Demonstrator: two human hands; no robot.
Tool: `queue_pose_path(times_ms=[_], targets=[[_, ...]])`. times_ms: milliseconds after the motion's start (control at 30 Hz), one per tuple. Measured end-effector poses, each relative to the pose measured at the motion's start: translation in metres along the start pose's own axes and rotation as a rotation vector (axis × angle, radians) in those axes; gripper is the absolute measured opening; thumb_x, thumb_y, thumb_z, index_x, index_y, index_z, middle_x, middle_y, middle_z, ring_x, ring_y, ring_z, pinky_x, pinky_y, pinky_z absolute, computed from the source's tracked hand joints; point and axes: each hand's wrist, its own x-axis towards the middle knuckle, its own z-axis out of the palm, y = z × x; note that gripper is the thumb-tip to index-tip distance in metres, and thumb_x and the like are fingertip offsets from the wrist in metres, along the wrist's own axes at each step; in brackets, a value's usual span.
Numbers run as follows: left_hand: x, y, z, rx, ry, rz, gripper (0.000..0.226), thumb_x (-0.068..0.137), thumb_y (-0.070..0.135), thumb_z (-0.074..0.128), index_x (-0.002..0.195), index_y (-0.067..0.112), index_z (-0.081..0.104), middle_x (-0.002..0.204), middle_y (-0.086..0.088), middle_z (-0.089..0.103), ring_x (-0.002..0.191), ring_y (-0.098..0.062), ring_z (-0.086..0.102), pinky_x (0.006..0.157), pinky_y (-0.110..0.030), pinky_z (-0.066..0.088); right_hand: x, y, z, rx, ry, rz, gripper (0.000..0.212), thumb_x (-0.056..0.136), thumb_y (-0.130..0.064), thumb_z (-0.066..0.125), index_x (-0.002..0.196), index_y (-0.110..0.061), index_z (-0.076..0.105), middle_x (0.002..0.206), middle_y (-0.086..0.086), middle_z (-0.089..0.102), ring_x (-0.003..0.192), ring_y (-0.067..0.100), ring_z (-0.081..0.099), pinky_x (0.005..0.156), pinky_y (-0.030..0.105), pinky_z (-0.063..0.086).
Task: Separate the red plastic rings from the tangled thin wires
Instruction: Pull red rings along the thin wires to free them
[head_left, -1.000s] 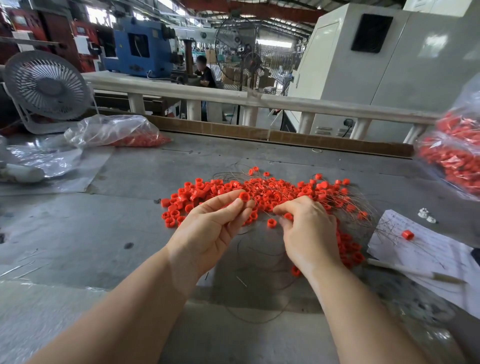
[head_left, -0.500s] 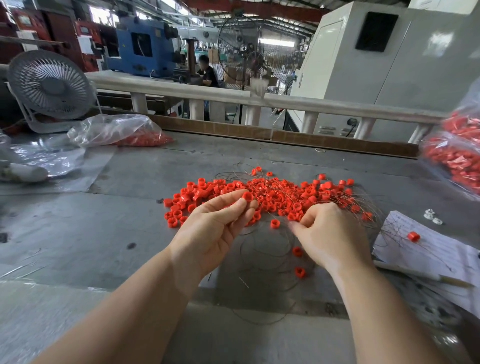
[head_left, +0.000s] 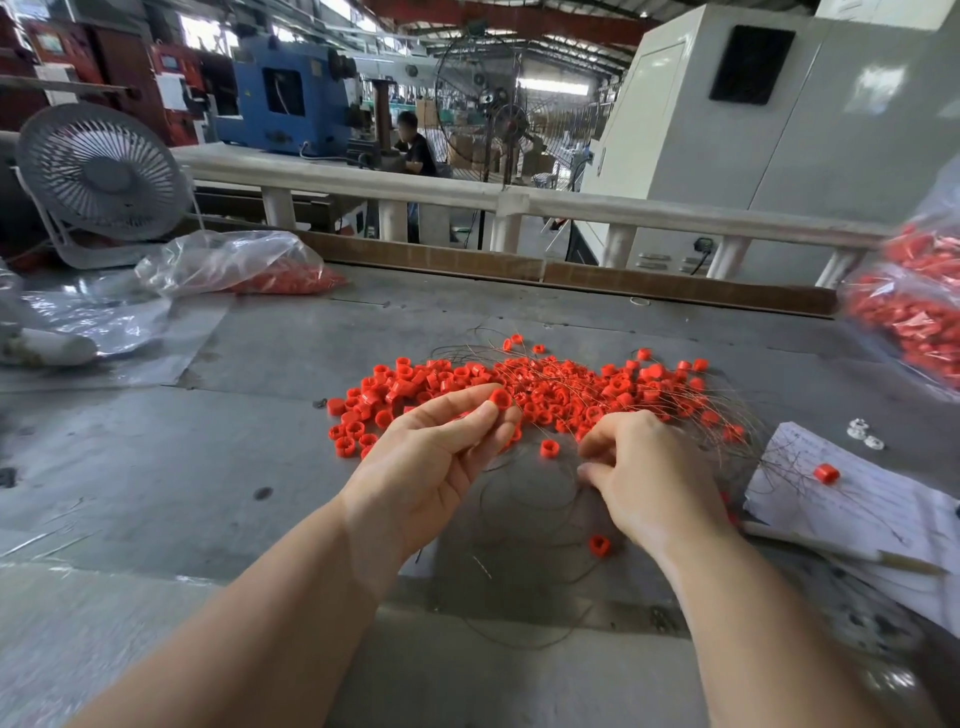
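Since a moment ago the right hand (head_left: 649, 483), pinching thin wires (head_left: 524, 499), has pulled toward the body, while the left hand (head_left: 431, 462) pinches one red ring (head_left: 500, 399) steady.

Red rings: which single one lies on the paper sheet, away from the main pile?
The lone red ring at the right, resting on the handwritten paper sheet among a few thin wire ends. All other rings lie on the grey table or in bags.

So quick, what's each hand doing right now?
Left hand: holds a red ring at its fingertips.
Right hand: fingers curled over the wires; whether it grips one cannot be told.
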Motion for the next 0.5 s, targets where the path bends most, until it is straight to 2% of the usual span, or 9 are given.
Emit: queue_pose_path(times_ms=[200, 333, 500], targets=[[-0.001, 0.000, 0.000, 0.008, -0.014, -0.005, 0.017, 0.086, -0.009, 0.049, 0.091, -0.003, 0.064, 0.071, -0.010, 0.069, 0.064, -0.014, 0.070, 0.061, -0.019, 0.057, 0.000, -0.007, 0.004, 0.255, 0.060, -0.050, 0.007, 0.082, -0.014, 0.071, 0.085, -0.021, 0.070, 0.080, -0.007, 0.069, 0.076, 0.010, 0.063, 0.069, 0.022, 0.046], [-0.001, -0.001, 0.000, 0.020, -0.014, -0.006, 0.017, 0.085, -0.008, 0.050, 0.088, -0.003, 0.065, 0.073, -0.011, 0.070, 0.066, -0.014, 0.070, 0.061, -0.020, 0.057, -0.003, -0.011, 0.012, 0.178, 0.017, -0.109, 0.008, 0.085, -0.015, 0.067, 0.088, -0.021, 0.070, 0.085, -0.006, 0.070, 0.078, 0.011, 0.063, 0.069, 0.023, 0.048], [-0.001, -0.001, -0.001, 0.032, -0.020, -0.015, 0.016, 0.084, -0.008, 0.051, 0.089, -0.002, 0.065, 0.074, -0.011, 0.070, 0.067, -0.015, 0.070, 0.061, -0.020, 0.057, -0.005, -0.012, 0.015, 0.084, -0.010, -0.121, 0.008, 0.086, -0.017, 0.065, 0.089, -0.024, 0.067, 0.089, -0.006, 0.069, 0.078, 0.012, 0.060, 0.065, 0.021, 0.042]])
